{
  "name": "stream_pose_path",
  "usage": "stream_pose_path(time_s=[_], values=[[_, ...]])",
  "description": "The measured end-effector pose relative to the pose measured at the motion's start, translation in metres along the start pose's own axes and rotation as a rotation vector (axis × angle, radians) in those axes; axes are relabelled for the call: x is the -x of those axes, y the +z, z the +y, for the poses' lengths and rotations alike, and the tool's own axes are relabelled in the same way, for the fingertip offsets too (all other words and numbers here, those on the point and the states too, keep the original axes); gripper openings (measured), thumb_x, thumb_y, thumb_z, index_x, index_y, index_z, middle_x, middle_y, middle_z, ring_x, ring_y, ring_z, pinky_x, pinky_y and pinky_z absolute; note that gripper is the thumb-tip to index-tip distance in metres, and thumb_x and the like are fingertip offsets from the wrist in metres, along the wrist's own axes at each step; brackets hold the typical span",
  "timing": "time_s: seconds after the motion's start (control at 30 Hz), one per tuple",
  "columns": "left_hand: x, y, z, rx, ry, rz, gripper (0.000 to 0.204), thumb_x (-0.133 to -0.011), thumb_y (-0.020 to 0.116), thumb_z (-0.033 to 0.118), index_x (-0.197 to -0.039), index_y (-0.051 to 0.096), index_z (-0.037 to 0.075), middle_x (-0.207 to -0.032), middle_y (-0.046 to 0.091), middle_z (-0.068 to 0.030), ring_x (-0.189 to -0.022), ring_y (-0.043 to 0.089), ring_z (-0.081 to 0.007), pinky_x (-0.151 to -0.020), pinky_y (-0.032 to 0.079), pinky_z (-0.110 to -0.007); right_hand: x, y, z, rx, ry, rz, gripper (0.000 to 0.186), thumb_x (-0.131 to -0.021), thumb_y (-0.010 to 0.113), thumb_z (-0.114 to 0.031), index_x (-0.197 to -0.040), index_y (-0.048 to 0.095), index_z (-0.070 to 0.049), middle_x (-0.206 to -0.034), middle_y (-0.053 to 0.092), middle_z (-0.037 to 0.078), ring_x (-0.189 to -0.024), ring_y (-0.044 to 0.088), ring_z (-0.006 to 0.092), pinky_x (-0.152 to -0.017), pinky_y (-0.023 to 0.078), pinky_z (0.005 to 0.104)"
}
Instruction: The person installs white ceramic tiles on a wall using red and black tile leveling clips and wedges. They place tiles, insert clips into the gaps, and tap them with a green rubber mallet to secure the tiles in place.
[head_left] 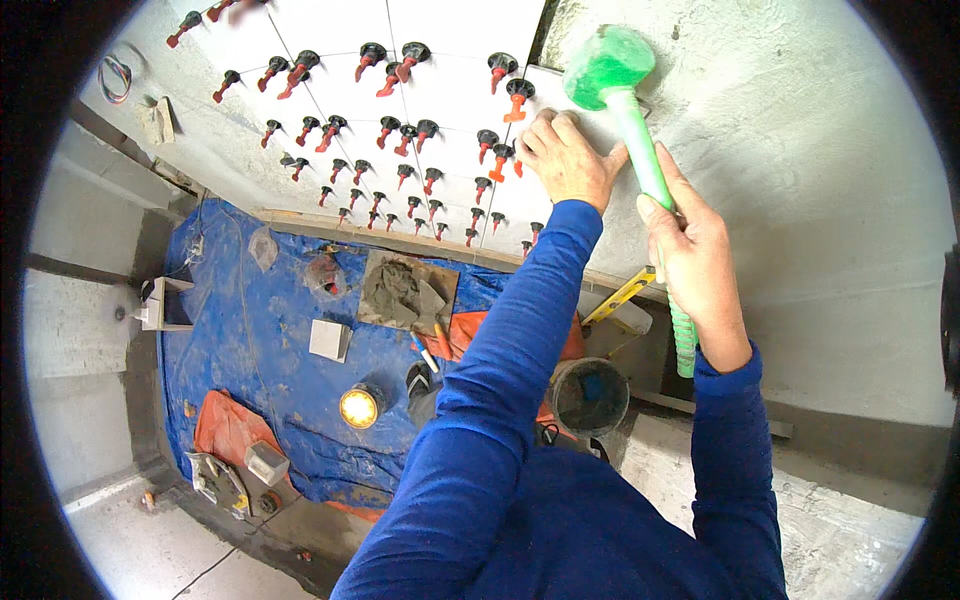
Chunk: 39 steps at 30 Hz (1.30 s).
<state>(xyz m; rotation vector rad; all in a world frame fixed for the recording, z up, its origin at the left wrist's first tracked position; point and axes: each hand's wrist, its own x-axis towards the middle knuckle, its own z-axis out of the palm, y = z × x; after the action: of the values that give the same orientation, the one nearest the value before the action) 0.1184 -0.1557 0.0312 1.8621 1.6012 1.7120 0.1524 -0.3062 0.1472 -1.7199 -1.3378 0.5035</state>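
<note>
My right hand [695, 250] is wrapped round the pale green handle of a mallet [610, 66], its broad dusty head raised beside the bare wall. My left hand [572, 165] presses against a white wall tile [450, 85] near the right edge of the tiling, fingers bent and thumb apart. Right next to those fingers sit orange-handled tile levelling clips [518, 100]. Rows of similar clips with black caps and red handles [370, 60] stud the tile joints to the left. Whether the mallet head touches the wall, I cannot tell.
Rough plastered wall [830, 200] extends to the right. Below lies a blue tarp [290, 330] with a mortar-covered board [405, 290], a lit round lamp [360, 407] and a white block [329, 340]. A bucket [590, 396] and a yellow spirit level [620, 296] are beneath my arms.
</note>
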Motion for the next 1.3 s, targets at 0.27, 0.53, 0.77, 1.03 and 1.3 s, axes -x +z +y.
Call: stream_pose_path(time_s=[0.27, 0.53, 0.77, 1.03, 1.3], values=[[0.137, -0.098, -0.113, 0.27, 0.181, -0.671, 0.028, -0.091, 0.073, 0.023, -0.111, 0.064, 0.005, -0.111, 0.064, -0.0167, -0.106, 0.059, -0.0393, -0.092, 0.046, -0.05, 0.082, -0.003, 0.064, -0.121, 0.202, 0.142, 0.043, -0.098, 0.067, -0.008, -0.14, 0.059, -0.007, -0.086, 0.057, -0.003, -0.061, 0.049, 0.0037, -0.053, 0.043, 0.0227], [0.3, -0.353, -0.267, -0.273, -0.419, -1.425, 0.048, -0.093, 0.067, 0.053, -0.085, 0.071, 0.006, -0.096, 0.069, -0.0192, -0.094, 0.065, -0.0433, -0.084, 0.05, -0.052, 0.258, 0.077, 0.208, 0.174, 0.762, -0.278, 0.036, -0.086, 0.078, -0.032, -0.108, 0.069, -0.005, -0.099, 0.072, 0.019, -0.092, 0.071, 0.0389, -0.08, 0.053, 0.0464], [0.242, -0.395, -0.278, -0.182, -0.685, -1.546, 0.051, -0.098, 0.063, 0.051, -0.082, 0.069, 0.003, -0.08, 0.067, -0.0213, -0.081, 0.068, -0.0412, -0.069, 0.049, -0.051, 0.325, 0.154, 0.223, 0.163, 0.628, -0.789, 0.035, -0.086, 0.075, -0.029, -0.108, 0.063, -0.005, -0.099, 0.072, 0.021, -0.094, 0.069, 0.0428, -0.081, 0.052, 0.0519], [0.276, -0.354, -0.363, -0.141, -0.881, -1.545, 0.042, -0.096, 0.072, 0.041, -0.083, 0.073, 0.001, -0.067, 0.063, -0.0189, -0.059, 0.059, -0.028, -0.059, 0.043, -0.045, 0.267, 0.194, 0.31, -0.086, 1.179, -0.283, 0.035, -0.088, 0.077, -0.027, -0.11, 0.062, -0.004, -0.088, 0.07, 0.02, -0.088, 0.07, 0.04, -0.075, 0.054, 0.0484], [0.348, -0.232, -0.568, -0.395, -0.012, -1.199, 0.048, -0.095, 0.072, 0.04, -0.069, 0.059, 0.002, -0.066, 0.057, -0.0188, -0.062, 0.056, -0.0416, -0.059, 0.042, -0.051, 0.277, 0.238, 0.548, 0.204, 1.001, 0.576, 0.04, -0.091, 0.076, -0.034, -0.11, 0.067, 0.0, -0.087, 0.071, 0.022, -0.085, 0.07, 0.0407, -0.075, 0.053, 0.0475]])
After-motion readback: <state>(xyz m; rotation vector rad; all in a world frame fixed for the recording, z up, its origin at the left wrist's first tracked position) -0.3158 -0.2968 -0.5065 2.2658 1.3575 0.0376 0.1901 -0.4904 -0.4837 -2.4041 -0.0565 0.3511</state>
